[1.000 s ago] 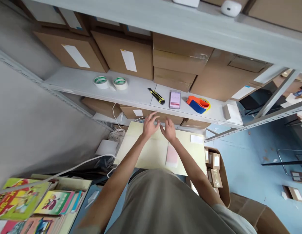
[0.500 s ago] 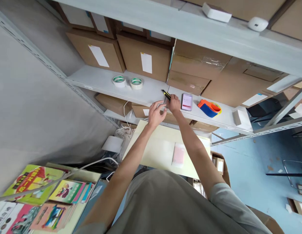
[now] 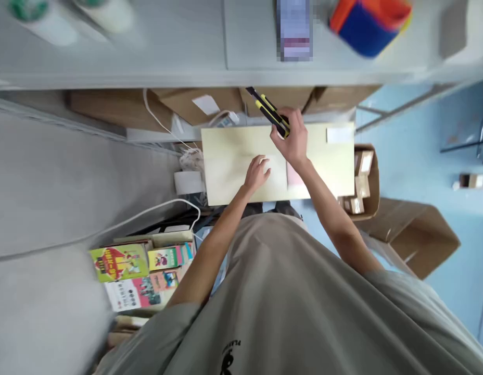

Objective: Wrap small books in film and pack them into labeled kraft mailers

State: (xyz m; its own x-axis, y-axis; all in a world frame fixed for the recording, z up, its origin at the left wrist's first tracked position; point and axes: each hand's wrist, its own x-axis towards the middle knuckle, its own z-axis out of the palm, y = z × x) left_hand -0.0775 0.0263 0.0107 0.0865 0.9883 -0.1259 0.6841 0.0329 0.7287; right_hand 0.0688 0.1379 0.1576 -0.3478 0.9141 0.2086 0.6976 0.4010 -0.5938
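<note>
Nearest the body, the left hand (image 3: pixel 257 173) lies flat and open on the pale yellow box (image 3: pixel 233 161), fingers spread over its top and holding nothing, just pressing down. The box looks like light, stiff cardboard with a smooth face, so a flat palm is probably the surest way to steady it; its edges and corners would give the firmest hold if it had to be lifted. A pink slip (image 3: pixel 294 177) lies on the top beside the wrist and a white label (image 3: pixel 340 135) sits near the far right corner. Just beyond, the right hand (image 3: pixel 293 139) is closed around a yellow-and-black utility knife (image 3: pixel 270 111), gripping the rear of the handle with the front end pointing up and away over the box's far edge; whether the blade is out cannot be told. The knife seems light and rigid, with a ribbed body that should not slip, best held well back from the tip. To the right, an open carton (image 3: pixel 372 179) holds several small brown boxes. Farther off, the grey shelf (image 3: pixel 187 52) carries tape rolls (image 3: pixel 109 15), a blurred phone (image 3: pixel 294 28) and an orange-and-blue tape dispenser (image 3: pixel 368 26).
</note>
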